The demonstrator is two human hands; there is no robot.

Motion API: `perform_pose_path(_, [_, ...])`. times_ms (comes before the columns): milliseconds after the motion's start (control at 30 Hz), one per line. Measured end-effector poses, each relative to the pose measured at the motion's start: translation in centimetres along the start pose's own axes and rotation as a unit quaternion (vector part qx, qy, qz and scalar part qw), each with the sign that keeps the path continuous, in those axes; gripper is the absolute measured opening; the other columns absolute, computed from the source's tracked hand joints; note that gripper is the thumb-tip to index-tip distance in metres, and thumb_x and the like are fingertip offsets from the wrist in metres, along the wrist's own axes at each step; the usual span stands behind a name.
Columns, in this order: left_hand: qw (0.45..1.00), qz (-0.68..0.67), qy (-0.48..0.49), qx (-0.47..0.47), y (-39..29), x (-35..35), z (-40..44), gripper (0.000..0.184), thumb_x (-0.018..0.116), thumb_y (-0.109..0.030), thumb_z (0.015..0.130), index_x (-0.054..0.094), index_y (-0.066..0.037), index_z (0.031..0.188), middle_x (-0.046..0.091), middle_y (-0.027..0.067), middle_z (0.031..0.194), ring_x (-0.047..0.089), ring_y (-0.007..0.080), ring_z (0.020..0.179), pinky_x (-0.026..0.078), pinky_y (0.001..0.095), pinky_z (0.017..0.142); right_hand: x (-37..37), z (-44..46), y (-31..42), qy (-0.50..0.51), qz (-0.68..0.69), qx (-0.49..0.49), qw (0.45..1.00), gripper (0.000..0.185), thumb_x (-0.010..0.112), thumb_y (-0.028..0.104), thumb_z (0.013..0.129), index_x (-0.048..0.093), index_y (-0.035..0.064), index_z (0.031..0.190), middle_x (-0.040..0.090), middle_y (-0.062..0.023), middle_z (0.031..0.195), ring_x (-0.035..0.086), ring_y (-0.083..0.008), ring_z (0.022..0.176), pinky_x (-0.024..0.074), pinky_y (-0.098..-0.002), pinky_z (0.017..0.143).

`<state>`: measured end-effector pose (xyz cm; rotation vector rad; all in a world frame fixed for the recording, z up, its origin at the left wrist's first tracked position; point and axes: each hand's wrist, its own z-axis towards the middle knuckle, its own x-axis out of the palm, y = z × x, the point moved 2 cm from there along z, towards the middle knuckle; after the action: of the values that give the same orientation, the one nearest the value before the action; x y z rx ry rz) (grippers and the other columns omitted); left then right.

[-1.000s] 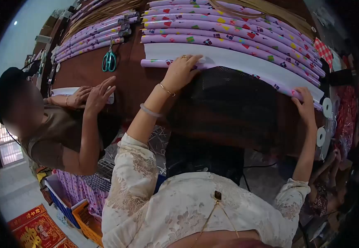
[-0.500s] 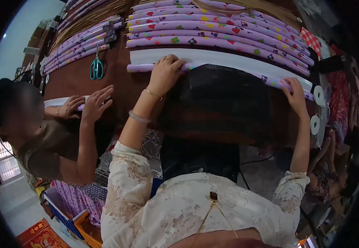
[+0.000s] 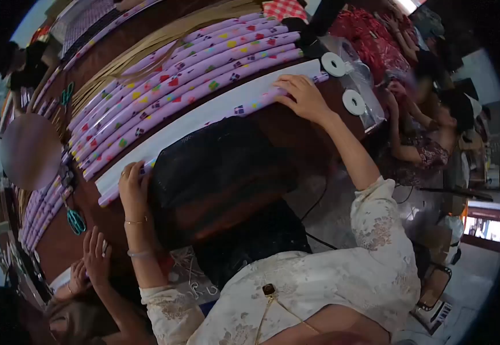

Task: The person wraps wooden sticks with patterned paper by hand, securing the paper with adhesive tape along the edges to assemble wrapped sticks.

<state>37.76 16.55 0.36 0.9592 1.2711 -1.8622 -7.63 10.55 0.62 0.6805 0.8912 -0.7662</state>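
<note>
View: swung round since the earlier frame; the roll [image 3: 247, 108] now slants up rightward, on the table [image 3: 313, 141].
Left hand [image 3: 133, 187]: fingers bent over it near one end; grip unclear.
Right hand [image 3: 304, 98]: thumb and fingers pinch the other end.
Sheet [image 3: 189, 125]: apparently mid-rolling; turning calls for even pressure from both sides.

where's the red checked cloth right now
In the head view, the red checked cloth is near the top edge, right of centre, by the right-hand ends of the purple rolls, beyond the right hand.
</note>
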Motion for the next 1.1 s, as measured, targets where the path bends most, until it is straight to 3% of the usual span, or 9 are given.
perform_pose_path(333, [0.999,0.016,-0.02,0.042,0.4,0.2,-0.1,0.032,0.062,0.0,0.072,0.058,-0.004,0.103,0.056,0.0146,0.1,0.054,0.0315,0.093,0.043,0.0372,0.081,-6.4,-11.7,-4.1,-0.111,-0.232,0.297,0.92,0.034,0.068,0.029,0.075,0.059,0.0063,0.099,0.054,-0.0088,0.104,0.054,-0.0308,0.093,0.0425,-0.0402,0.079])
perform_pose_path(433, [1.0,-0.024,-0.003,0.001,1.3,0.7,-0.2,0.03,0.06,0.001,0.072,0.058,-0.003,0.102,0.056,0.0148,0.101,0.053,0.0323,0.094,0.043,0.0382,0.082,-6.3,-13.6,-5.7,-0.107,-0.167,0.332,0.922,0.039,0.068,0.034,0.075,0.059,0.0035,0.097,0.052,-0.0108,0.106,0.051,-0.0308,0.097,0.0393,-0.0414,0.084])
perform_pose_path(567, [0.997,0.039,-0.02,0.058,2.4,1.2,-0.2,0.03,0.061,0.0,0.073,0.058,-0.002,0.102,0.056,0.0153,0.1,0.054,0.0327,0.093,0.042,0.0388,0.081,-6.0,-14.0,-5.9,-0.106,-0.174,0.372,0.905,0.037,0.068,0.035,0.075,0.061,0.0053,0.095,0.049,-0.0132,0.113,0.047,-0.0319,0.104,0.0359,-0.044,0.088])
perform_pose_path(700, [0.998,0.019,-0.011,0.057,2.2,1.1,0.0,0.031,0.06,-0.001,0.073,0.057,-0.003,0.105,0.055,0.0154,0.102,0.053,0.0331,0.094,0.042,0.0398,0.082,-5.5,-14.3,-7.1,-0.133,-0.146,0.336,0.921,0.033,0.068,0.032,0.075,0.062,0.0035,0.09,0.048,-0.0126,0.113,0.046,-0.0318,0.104,0.034,-0.0441,0.089])
perform_pose_path(800, [0.993,0.067,-0.034,0.087,2.3,1.3,-0.5,0.034,0.058,-0.002,0.075,0.055,-0.004,0.109,0.055,0.0153,0.104,0.053,0.0327,0.096,0.042,0.0404,0.083,-5.4,-13.2,-6.5,-0.242,0.107,0.391,0.882,0.028,0.066,0.023,0.08,0.062,-0.0028,0.091,0.05,-0.011,0.112,0.052,-0.0202,0.099,0.042,-0.0277,0.082])
perform_pose_path(900, [0.992,0.091,-0.026,0.083,1.4,1.1,-0.5,0.037,0.057,-0.003,0.076,0.053,-0.005,0.113,0.054,0.0153,0.106,0.052,0.0322,0.098,0.041,0.0408,0.085,-6.2,-10.3,-2.8,-0.238,0.238,0.358,0.871,0.028,0.059,0.022,0.085,0.061,-0.0005,0.1,0.051,-0.0092,0.117,0.052,-0.0163,0.101,0.0402,-0.0259,0.086])
perform_pose_path(967, [0.99,0.106,-0.03,0.087,1.6,1.3,-0.6,0.037,0.056,-0.003,0.077,0.053,-0.005,0.113,0.054,0.0152,0.106,0.052,0.0323,0.098,0.041,0.0408,0.085,-5.8,-8.2,-0.9,-0.208,0.535,0.397,0.717,0.035,0.056,0.027,0.087,0.058,0.0018,0.111,0.054,-0.0065,0.115,0.052,-0.0146,0.103,0.0399,-0.0261,0.087])
perform_pose_path(1000, [0.988,0.12,-0.036,0.091,1.6,1.3,-0.6,0.037,0.056,-0.004,0.078,0.052,-0.005,0.114,0.054,0.0151,0.106,0.053,0.0324,0.098,0.041,0.0408,0.086,-5.5,-7.4,-0.1,-0.18,0.6,0.376,0.683,0.041,0.054,0.029,0.088,0.053,0.0022,0.119,0.057,-0.0047,0.111,0.051,-0.0139,0.103,0.0398,-0.0274,0.088])
perform_pose_path(1100, [0.989,0.124,-0.017,0.079,1.5,1.3,-0.6,0.038,0.056,-0.004,0.078,0.051,-0.005,0.116,0.053,0.0154,0.108,0.051,0.0326,0.1,0.04,0.0405,0.087,-5.1,-5.0,3.0,-0.153,0.628,0.328,0.689,0.046,0.055,0.033,0.087,0.053,0.0001,0.118,0.057,-0.0049,0.106,0.052,-0.0119,0.096,0.0392,-0.027,0.086])
